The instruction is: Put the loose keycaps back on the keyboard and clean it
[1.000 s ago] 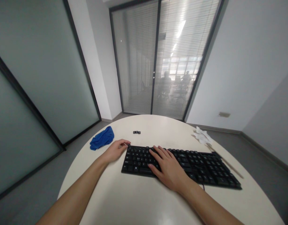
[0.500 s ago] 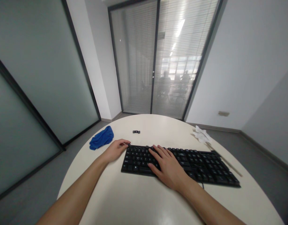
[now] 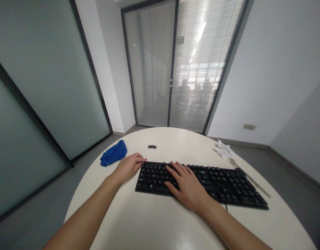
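Observation:
A black keyboard [image 3: 222, 184] lies across the round table, its cable coming out at the near edge. My right hand [image 3: 188, 185] rests palm down over its left-middle keys, fingers stretched and spread. At the keyboard's far left corner is my left hand [image 3: 130, 166], thumb and fingers pinched together by the corner key. Whatever sits between those fingertips is too small and covered to make out. Beyond the keyboard, a short row of small black keycaps [image 3: 152, 147] lies loose on the table.
The cream table [image 3: 139, 222] has a curved edge. A crumpled blue cloth [image 3: 113, 153] lies left of my left hand. At the far right are a crumpled white tissue [image 3: 224, 150] and a thin stick-like brush [image 3: 256, 184] along the keyboard. A glass partition [image 3: 149, 69] stands behind.
My left fingertips have closed down a little at the keyboard's corner, and a dark bit seen by them before is now hidden. My right hand has stayed in place.

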{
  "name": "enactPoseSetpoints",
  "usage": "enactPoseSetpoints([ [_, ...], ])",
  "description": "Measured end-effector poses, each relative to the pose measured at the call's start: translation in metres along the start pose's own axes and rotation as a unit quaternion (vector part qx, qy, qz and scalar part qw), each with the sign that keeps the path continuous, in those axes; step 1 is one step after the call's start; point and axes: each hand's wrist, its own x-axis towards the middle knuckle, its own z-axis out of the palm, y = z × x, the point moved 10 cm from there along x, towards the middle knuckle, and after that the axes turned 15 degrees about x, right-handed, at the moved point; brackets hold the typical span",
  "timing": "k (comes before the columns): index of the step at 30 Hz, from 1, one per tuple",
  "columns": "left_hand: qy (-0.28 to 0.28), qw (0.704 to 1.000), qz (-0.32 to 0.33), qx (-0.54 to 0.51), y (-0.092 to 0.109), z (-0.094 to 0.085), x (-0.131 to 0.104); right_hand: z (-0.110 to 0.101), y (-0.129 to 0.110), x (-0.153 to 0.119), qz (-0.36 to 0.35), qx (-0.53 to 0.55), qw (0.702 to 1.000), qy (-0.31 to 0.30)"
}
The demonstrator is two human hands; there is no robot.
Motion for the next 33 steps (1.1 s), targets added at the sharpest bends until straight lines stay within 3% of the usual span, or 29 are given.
enactPoseSetpoints([
  [6, -0.044, 0.994, 0.016, 0.097, 0.012, -0.001, -0.001, 0.0, 0.0, 0.0, -0.007, 0.002, 1.0, 0.004],
  [10, -0.045, 0.996, 0.02, 0.075, 0.012, 0.002, -0.003, 0.0, 0.0, 0.0, -0.008, 0.003, 1.0, 0.006],
  [15, 0.011, 0.995, -0.04, -0.087, -0.01, 0.01, 0.0, 0.0, 0.0, 0.0, -0.007, 0.007, 1.0, 0.005],
  [19, 0.018, 0.985, -0.089, -0.146, -0.025, 0.019, 0.002, -0.001, 0.0, 0.0, -0.005, 0.01, 1.0, 0.004],
  [27, 0.059, 0.988, -0.112, -0.092, -0.035, 0.019, 0.006, -0.001, 0.0, -0.001, -0.003, 0.016, 1.0, 0.002],
  [33, 0.004, 0.99, -0.136, -0.023, -0.052, 0.038, 0.033, -0.001, 0.001, -0.001, 0.006, 0.011, 1.0, -0.005],
])
